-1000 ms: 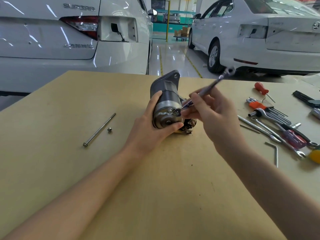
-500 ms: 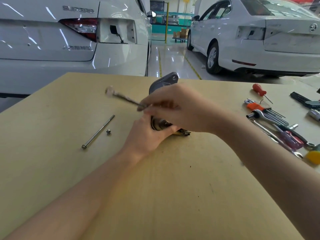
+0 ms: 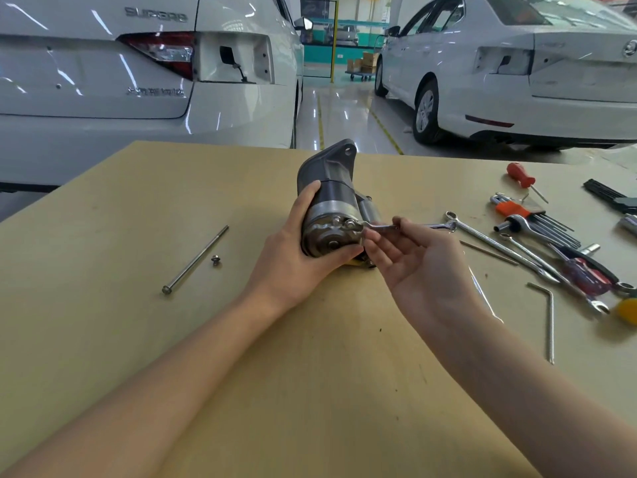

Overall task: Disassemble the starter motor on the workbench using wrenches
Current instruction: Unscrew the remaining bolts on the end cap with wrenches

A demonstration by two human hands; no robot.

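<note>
Bench: a flat tan board bench (image 3: 310, 391) with small dark specks, filling the lower part of the view
Room: a workshop with a glossy grey floor (image 3: 344, 115) and yellow painted lines; a white saloon car (image 3: 138, 81) stands rear-on just behind the bench at the left, a second white car (image 3: 517, 70) at the right; far back, a low trolley with cardboard boxes (image 3: 362, 65)
Starter motor: a dark grey cylindrical starter motor (image 3: 331, 208) with a silver end cap lies near the bench middle, end cap facing the camera, mounting flange pointing away
Left hand: the left hand (image 3: 296, 257) grips the motor body from the left, fingers curled round it, thumb under the end cap
Right hand: the right hand (image 3: 417, 263), palm up, pinches a small chrome combination wrench (image 3: 406, 227) between thumb and fingertips; the other fingers are loosely spread
Wrench: its near end sits at a bolt on the rim of the end cap, the shaft running off to the right
Loose parts: a long steel through-bolt (image 3: 194, 260) lies left of the motor, a small screw (image 3: 216, 260) just beside it
Tools at right: several chrome spanners (image 3: 499, 246), a red-handled screwdriver (image 3: 520, 179), a hex key set in an orange holder (image 3: 517, 212), one bent hex key (image 3: 548, 319)
Containers: the only holder seen is the orange one with the hex keys in it
</note>
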